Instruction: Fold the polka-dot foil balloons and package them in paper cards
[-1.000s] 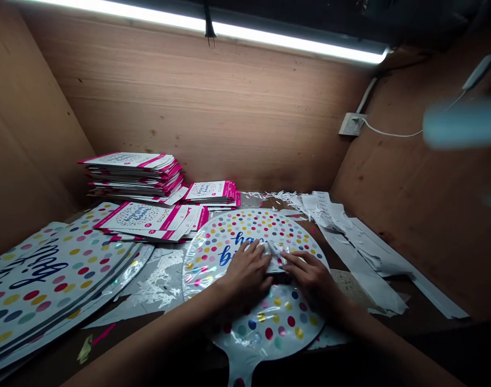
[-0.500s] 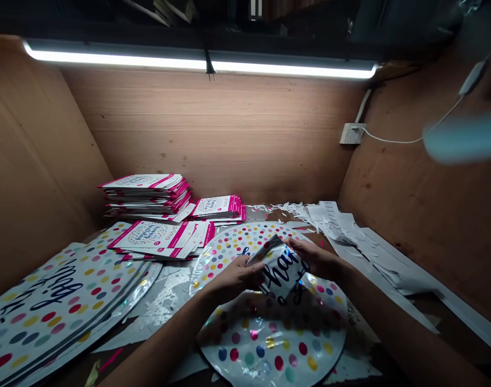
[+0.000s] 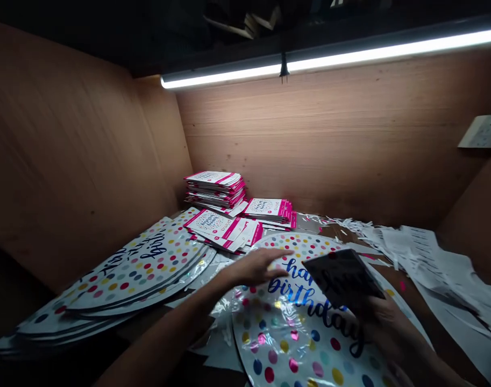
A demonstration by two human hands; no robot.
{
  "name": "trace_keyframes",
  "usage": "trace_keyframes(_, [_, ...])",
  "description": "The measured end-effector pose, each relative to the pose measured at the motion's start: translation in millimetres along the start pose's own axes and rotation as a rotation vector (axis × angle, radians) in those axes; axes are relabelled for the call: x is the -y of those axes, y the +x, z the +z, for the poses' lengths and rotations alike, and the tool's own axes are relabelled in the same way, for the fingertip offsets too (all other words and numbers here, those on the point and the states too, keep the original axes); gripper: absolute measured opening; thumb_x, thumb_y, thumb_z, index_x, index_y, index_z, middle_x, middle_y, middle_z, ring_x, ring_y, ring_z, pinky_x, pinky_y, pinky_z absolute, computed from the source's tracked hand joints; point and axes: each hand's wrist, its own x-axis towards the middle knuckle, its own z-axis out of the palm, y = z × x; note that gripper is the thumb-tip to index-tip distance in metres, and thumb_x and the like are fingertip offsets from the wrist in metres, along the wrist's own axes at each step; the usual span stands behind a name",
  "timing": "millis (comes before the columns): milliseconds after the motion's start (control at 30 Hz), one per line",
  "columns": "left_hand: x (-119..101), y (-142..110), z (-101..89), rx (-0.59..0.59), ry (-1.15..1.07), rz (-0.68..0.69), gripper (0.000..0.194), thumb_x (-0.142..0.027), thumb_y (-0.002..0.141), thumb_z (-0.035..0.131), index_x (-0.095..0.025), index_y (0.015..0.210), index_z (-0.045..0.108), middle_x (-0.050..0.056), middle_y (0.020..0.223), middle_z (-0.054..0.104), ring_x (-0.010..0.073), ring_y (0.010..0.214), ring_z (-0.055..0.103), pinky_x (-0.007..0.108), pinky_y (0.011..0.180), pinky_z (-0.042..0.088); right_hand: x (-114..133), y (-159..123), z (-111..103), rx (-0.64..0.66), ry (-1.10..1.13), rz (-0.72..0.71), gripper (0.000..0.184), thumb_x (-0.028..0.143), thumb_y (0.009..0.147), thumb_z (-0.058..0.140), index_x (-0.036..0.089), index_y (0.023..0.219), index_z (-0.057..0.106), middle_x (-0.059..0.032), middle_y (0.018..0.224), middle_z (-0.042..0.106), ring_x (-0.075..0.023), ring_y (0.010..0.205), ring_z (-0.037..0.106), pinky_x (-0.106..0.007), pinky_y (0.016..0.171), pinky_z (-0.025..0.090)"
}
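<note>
A folded foil balloon (image 3: 337, 277), dark side towards me and faint lettering on it, is gripped in my right hand (image 3: 384, 320). It is held above a flat round foil balloon (image 3: 305, 344) with coloured dots and blue "happy birthday" lettering. Over the upper left part of that flat balloon, my left hand (image 3: 257, 266) is stretched out with its fingers apart, holding nothing. Just beyond the left hand lie white-and-pink printed packets (image 3: 213, 226), fanned out in a loose pile.
Behind the fanned packets stand a tall packet stack (image 3: 215, 191) and a lower one (image 3: 267, 208). Several flat dotted balloons (image 3: 148, 263) are piled at the left. White paper strips (image 3: 431, 263) cover the right side. Wooden panels enclose the table, and a lit tube (image 3: 229, 74) runs above.
My left hand has let go of the folded balloon, and its fingers have opened. The right hand alone now holds it, turned dark side up. The view has swung left.
</note>
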Motion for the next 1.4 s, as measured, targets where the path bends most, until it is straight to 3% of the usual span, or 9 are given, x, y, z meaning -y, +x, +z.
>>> trace_keyframes(167, [77,-65,-87.7,0.027,0.724,-0.527,0.078,-0.020,0.080,0.064,-0.017,0.153,0.036,0.020,0.159,0.030,0.0398,0.148,0.024,0.060,0.116,0.020,13,-10,-1,0.028,-0.080,-0.086,0.035,0.026,0.071,0.079,0.020,0.105,0.076,-0.0087,0.092,0.077,-0.0326,0.092,0.071,-0.042,0.075,0.059])
trace_keyframes(333, [97,-107,-104.9,-0.068,0.855,-0.320,0.037,-0.016,0.095,0.045,-0.027,0.122,0.069,0.007,0.122,0.070,0.0254,0.116,0.062,0.044,0.106,0.040,13,-19,3,0.232,-0.239,-0.154,0.035,0.041,0.075,0.081,0.019,0.102,0.077,-0.0119,0.098,0.076,-0.0326,0.093,0.069,-0.042,0.076,0.059])
trace_keyframes(467, [48,-99,-102.4,-0.315,0.862,-0.111,0.030,-0.021,0.098,0.046,-0.025,0.112,0.072,0.007,0.104,0.074,0.0226,0.099,0.067,0.034,0.089,0.049,16,-21,3,0.315,-0.459,-0.228,0.033,0.046,0.079,0.077,0.023,0.102,0.078,-0.0135,0.115,0.074,-0.0371,0.110,0.066,-0.050,0.091,0.055])
trace_keyframes(600, [-10,-54,-89.0,-0.542,0.628,0.006,0.031,-0.026,0.101,0.044,-0.021,0.122,0.067,0.007,0.112,0.072,0.0206,0.101,0.068,0.030,0.088,0.051,20,-24,16,0.460,-0.616,-0.393,0.025,0.045,0.084,0.072,0.025,0.098,0.078,-0.0122,0.137,0.063,-0.0374,0.125,0.058,-0.051,0.104,0.048])
trace_keyframes(767, [-40,22,-42.2,-0.321,0.460,0.141,0.032,-0.017,0.098,0.047,-0.026,0.122,0.067,0.002,0.112,0.073,0.0195,0.098,0.070,0.026,0.079,0.052,22,-20,23,0.309,-0.702,-0.520,0.024,0.045,0.086,0.072,0.024,0.095,0.078,-0.0110,0.150,0.051,-0.0358,0.138,0.046,-0.050,0.112,0.040])
trace_keyframes(933, [-42,72,-2.0,-0.217,0.474,0.185,0.033,-0.016,0.097,0.050,-0.030,0.121,0.068,0.001,0.107,0.074,0.0202,0.093,0.071,0.027,0.074,0.051,24,-1,5,0.208,-0.564,-0.429,0.043,0.047,0.076,0.082,0.022,0.110,0.074,-0.0146,0.148,0.051,-0.0357,0.132,0.052,-0.052,0.109,0.042])
trace_keyframes(1067, [-47,84,9.5,-0.267,0.487,0.157,0.031,-0.019,0.100,0.046,-0.028,0.120,0.067,0.002,0.104,0.074,0.0199,0.089,0.071,0.027,0.071,0.050,22,5,1,0.085,-0.661,-0.535,0.033,0.043,0.079,0.080,0.020,0.103,0.077,-0.0141,0.140,0.054,-0.0322,0.127,0.053,-0.047,0.109,0.042])
trace_keyframes(1200, [-55,81,13.9,-0.240,0.495,0.233,0.033,-0.015,0.094,0.052,-0.027,0.122,0.066,0.003,0.104,0.074,0.0199,0.090,0.071,0.026,0.070,0.051,23,2,3,0.140,-0.745,-0.563,0.029,0.046,0.083,0.075,0.019,0.093,0.078,-0.0138,0.127,0.060,-0.0292,0.116,0.057,-0.039,0.098,0.048])
trace_keyframes(1400, [-60,80,12.3,-0.273,0.541,0.336,0.032,-0.015,0.090,0.056,-0.025,0.119,0.067,0.004,0.102,0.074,0.0192,0.085,0.071,0.024,0.063,0.049,29,-1,-7,0.254,-0.693,-0.504,0.034,0.052,0.079,0.077,0.018,0.080,0.076,-0.0051,0.072,0.066,-0.0208,0.074,0.059,-0.028,0.064,0.047])
